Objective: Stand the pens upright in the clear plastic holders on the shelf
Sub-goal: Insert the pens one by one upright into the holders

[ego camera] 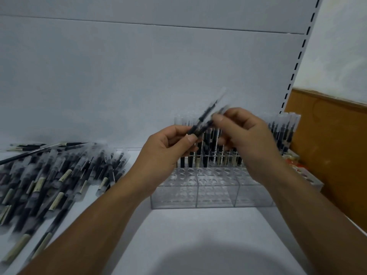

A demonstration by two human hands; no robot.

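Gripping two pens [206,119] by their lower ends, the left hand [168,147] has its fingers and thumb curled round them, so they slant up towards the right. The right hand [249,135] pinches the upper end of one between thumb and forefinger; the pens are blurred. Both hands hang above the clear plastic holders [214,195] on the white shelf [198,239]. The holders' back rows carry standing pens [283,133]. A heap of loose pens [51,175] lies on the shelf to the left.
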